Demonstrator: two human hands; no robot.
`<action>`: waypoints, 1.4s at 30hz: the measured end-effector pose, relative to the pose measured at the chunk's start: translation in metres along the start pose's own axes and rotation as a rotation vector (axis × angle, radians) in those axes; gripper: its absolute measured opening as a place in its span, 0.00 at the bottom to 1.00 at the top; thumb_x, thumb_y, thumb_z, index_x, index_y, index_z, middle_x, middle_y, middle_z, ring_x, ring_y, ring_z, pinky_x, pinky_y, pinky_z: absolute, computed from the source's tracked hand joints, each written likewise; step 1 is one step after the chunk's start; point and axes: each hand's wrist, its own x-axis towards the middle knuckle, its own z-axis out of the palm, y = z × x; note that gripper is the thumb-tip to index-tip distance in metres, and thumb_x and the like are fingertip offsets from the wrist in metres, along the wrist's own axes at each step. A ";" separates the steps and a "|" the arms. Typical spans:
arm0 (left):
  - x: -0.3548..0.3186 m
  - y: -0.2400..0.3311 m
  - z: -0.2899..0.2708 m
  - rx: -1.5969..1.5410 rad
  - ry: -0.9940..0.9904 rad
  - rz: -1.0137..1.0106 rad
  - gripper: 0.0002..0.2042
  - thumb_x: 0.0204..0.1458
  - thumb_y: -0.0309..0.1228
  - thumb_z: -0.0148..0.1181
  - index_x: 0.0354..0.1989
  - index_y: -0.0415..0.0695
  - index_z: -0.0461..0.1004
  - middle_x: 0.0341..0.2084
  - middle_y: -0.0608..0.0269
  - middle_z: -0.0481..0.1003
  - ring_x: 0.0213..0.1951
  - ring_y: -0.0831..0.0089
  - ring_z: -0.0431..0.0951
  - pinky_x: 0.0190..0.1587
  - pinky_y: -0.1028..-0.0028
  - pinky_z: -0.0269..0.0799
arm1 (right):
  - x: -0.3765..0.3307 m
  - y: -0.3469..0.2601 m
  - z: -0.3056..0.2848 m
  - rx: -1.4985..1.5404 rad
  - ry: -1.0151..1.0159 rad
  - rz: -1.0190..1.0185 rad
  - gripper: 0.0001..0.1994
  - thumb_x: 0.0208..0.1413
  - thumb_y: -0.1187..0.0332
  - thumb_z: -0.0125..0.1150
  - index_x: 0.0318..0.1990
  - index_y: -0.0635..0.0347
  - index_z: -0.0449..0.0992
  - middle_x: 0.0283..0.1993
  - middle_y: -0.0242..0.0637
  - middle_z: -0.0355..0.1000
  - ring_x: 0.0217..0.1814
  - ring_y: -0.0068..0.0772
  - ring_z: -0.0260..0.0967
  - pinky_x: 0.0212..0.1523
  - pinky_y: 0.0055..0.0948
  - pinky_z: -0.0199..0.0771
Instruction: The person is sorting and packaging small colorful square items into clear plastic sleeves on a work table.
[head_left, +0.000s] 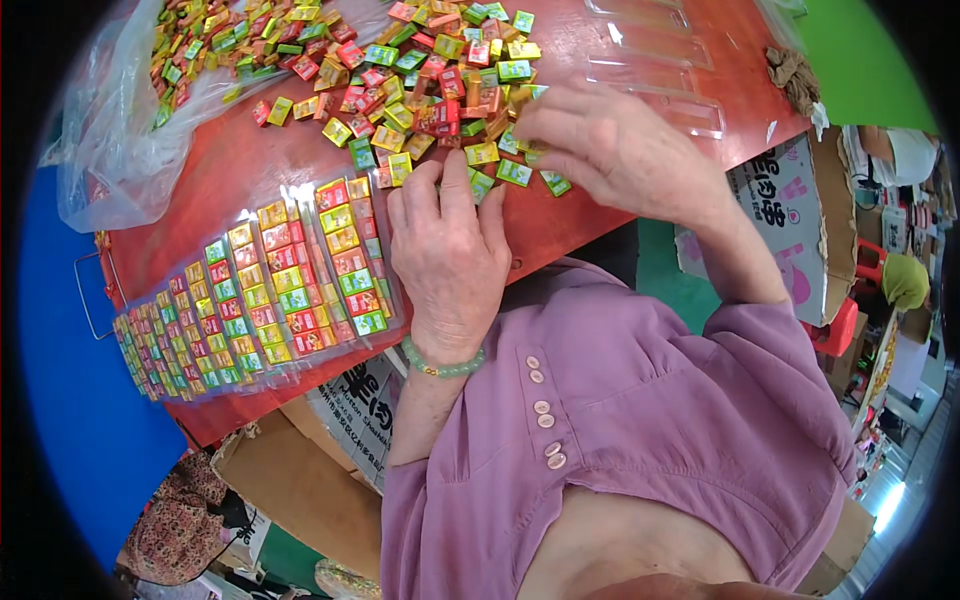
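A: Where's your L hand rn?

B: My left hand (447, 250) lies flat on the red table (250, 170), fingers together, palm down, holding nothing. It's just beside the nearest filled tray (350, 255), fingertips close to the loose candies (420, 85).

A: And the R?

B: My right hand (610, 150) is over the edge of the candy pile, fingers curled down onto small wrapped pieces. Can't tell if I've actually pinched one, fingertips are hidden.

A: Trays?

B: Clear plastic trays w/ rows of red, yellow, green squares sit in a line to my left (200, 320). Empty clear trays (650, 60) lie at the far side. A plastic bag (120, 130) w/ more candies is far left. Cardboard boxes (790, 210) stand below the table.
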 end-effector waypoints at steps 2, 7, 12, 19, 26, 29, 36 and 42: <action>0.000 0.002 0.000 0.000 0.003 -0.005 0.23 0.51 0.31 0.73 0.54 0.34 0.76 0.45 0.49 0.72 0.45 0.51 0.74 0.46 0.58 0.74 | -0.012 -0.002 0.011 -0.066 -0.049 0.009 0.15 0.59 0.72 0.64 0.53 0.62 0.76 0.53 0.43 0.75 0.57 0.51 0.73 0.56 0.43 0.75; 0.001 0.002 -0.001 -0.010 -0.020 -0.020 0.25 0.49 0.35 0.76 0.53 0.34 0.76 0.45 0.48 0.72 0.45 0.50 0.74 0.46 0.57 0.74 | -0.023 -0.005 0.020 0.017 0.176 0.089 0.12 0.58 0.72 0.65 0.49 0.62 0.78 0.50 0.42 0.77 0.56 0.49 0.74 0.57 0.42 0.75; -0.008 -0.006 -0.002 -0.051 0.006 0.004 0.24 0.49 0.33 0.76 0.53 0.35 0.77 0.47 0.46 0.73 0.46 0.49 0.74 0.49 0.55 0.73 | -0.039 0.002 0.017 0.068 0.285 0.145 0.10 0.58 0.73 0.65 0.47 0.62 0.80 0.47 0.42 0.77 0.53 0.48 0.75 0.56 0.41 0.75; -0.006 -0.005 -0.006 -0.105 -0.058 -0.023 0.23 0.47 0.29 0.76 0.52 0.35 0.77 0.45 0.47 0.73 0.46 0.50 0.74 0.48 0.57 0.73 | -0.026 -0.010 0.035 -0.033 0.344 0.148 0.12 0.58 0.72 0.67 0.49 0.59 0.80 0.44 0.40 0.76 0.49 0.44 0.74 0.51 0.41 0.71; -0.011 -0.006 -0.018 -0.098 -0.082 -0.007 0.22 0.50 0.26 0.74 0.53 0.36 0.77 0.45 0.50 0.74 0.43 0.52 0.78 0.45 0.60 0.76 | -0.025 -0.013 0.039 -0.104 0.387 0.163 0.13 0.58 0.72 0.67 0.50 0.57 0.80 0.41 0.39 0.73 0.45 0.45 0.71 0.49 0.43 0.69; -0.009 -0.007 -0.022 -0.122 -0.136 -0.045 0.20 0.52 0.23 0.71 0.54 0.37 0.77 0.45 0.52 0.76 0.39 0.57 0.80 0.40 0.64 0.78 | -0.031 -0.021 0.037 -0.037 0.403 0.160 0.13 0.59 0.74 0.66 0.52 0.58 0.79 0.42 0.40 0.73 0.44 0.44 0.72 0.46 0.41 0.72; -0.014 -0.002 -0.024 -0.153 -0.158 -0.116 0.22 0.53 0.20 0.67 0.57 0.34 0.74 0.46 0.46 0.74 0.46 0.47 0.78 0.47 0.57 0.77 | -0.063 -0.026 0.031 0.201 0.473 0.312 0.13 0.59 0.79 0.65 0.51 0.64 0.80 0.43 0.40 0.74 0.42 0.38 0.75 0.42 0.31 0.76; -0.020 0.009 -0.022 -0.298 -0.079 0.010 0.19 0.53 0.18 0.66 0.56 0.36 0.76 0.47 0.45 0.76 0.46 0.49 0.80 0.47 0.59 0.79 | -0.086 -0.026 0.033 0.222 0.422 0.456 0.13 0.60 0.78 0.65 0.52 0.64 0.80 0.44 0.40 0.75 0.44 0.37 0.76 0.44 0.31 0.76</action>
